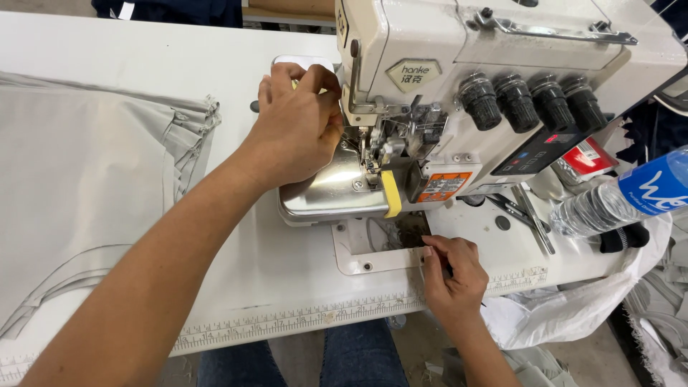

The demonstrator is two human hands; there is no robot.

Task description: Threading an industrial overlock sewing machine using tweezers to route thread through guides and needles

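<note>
A cream overlock sewing machine (502, 64) stands on a white table (287, 265). My left hand (297, 125) reaches behind the needle area, fingers pinched on something small and yellowish beside the presser foot (373, 154). Whether it grips it firmly I cannot tell. My right hand (451, 276) rests at the table's front edge below the machine, fingers closed on a thin dark tool, at the open cutout (401, 240) where dark lint lies. A shiny metal plate (330, 190) with a yellow tape strip (391, 193) sits under my left hand.
Folded pale grey fabric (86, 179) lies at the left of the table. A clear water bottle with a blue label (623, 197) lies at the right. A white plastic bag (566, 312) hangs off the front right. Four black tension knobs (530, 100) face forward.
</note>
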